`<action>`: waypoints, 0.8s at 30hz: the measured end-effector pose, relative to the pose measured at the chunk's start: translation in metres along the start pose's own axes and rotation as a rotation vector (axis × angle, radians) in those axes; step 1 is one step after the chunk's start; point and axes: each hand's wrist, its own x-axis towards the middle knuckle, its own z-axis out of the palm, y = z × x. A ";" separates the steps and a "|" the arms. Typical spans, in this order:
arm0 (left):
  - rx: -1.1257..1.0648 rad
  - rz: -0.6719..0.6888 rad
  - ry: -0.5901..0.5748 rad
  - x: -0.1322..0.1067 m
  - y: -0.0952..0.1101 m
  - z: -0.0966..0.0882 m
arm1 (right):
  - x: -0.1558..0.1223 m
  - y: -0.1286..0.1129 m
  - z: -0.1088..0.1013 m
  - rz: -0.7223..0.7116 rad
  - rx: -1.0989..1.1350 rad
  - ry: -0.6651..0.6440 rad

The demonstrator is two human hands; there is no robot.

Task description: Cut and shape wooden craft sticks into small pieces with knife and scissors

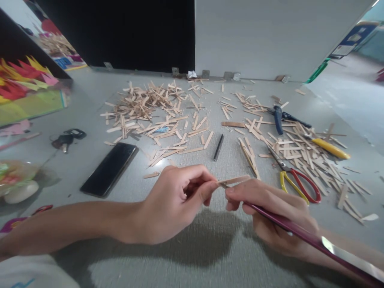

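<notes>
My left hand pinches one end of a small flat wooden craft stick between thumb and forefinger, above the table. Wrapped by the fingers of my right hand is a long, slim maroon tool with a pale shiny patch toward its rear. A thin tip by the right fingertips meets the stick close to my left fingers; its exact kind I cannot make out. Beyond both hands lies a black pen. Scissors with one red and one yellow handle rest just past my right hand.
A heap of craft stick pieces covers the back left, and more pieces lie at right with blue-handled pliers and a yellow-handled tool. A phone and keys sit left. Upright panels stand behind.
</notes>
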 end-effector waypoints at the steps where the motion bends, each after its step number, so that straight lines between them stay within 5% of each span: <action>1: -0.010 -0.002 -0.004 0.000 -0.001 0.000 | -0.001 0.000 0.000 0.006 -0.003 -0.002; 14: -0.078 0.031 0.035 0.001 -0.007 0.007 | -0.005 0.002 0.001 -0.147 -0.173 -0.032; 24: -0.145 -0.004 0.020 0.003 -0.009 0.006 | -0.006 -0.010 0.004 0.138 -0.161 0.138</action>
